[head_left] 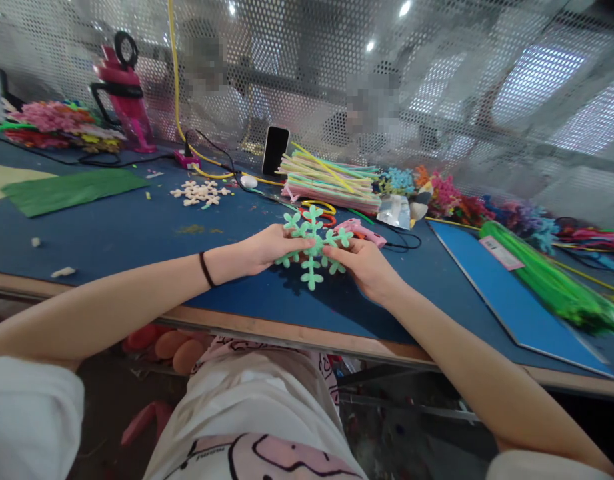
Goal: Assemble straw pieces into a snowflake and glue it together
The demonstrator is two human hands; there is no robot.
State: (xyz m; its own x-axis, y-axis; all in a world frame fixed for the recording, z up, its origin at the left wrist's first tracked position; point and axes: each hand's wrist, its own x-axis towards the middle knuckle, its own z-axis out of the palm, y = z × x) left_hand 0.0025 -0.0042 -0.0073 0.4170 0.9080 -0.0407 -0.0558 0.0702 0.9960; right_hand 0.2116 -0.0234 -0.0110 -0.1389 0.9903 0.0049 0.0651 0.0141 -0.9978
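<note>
Between my two hands is a mint-green snowflake (312, 267) made of fuzzy pipe cleaners, held above the blue table near its front edge. My left hand (271, 248) pinches it left of its centre, thumb on the front. My right hand (363, 261) grips it from the right, thumb near the middle and fingers behind. Both hands partly cover its side arms. Just behind my right hand lies a pink glue gun (369, 233). A cream pipe-cleaner snowflake (201, 193) rests flat on the table, farther back on the left.
Behind the hands lie a pile of pastel pipe cleaners (331, 181) and a phone (275, 151) propped upright. A blue board (501, 287) and a green pipe-cleaner pack (547, 273) are right. Green felt (77, 190) and a pink bottle (129, 107) are left. A perforated metal screen (307, 60) backs the table.
</note>
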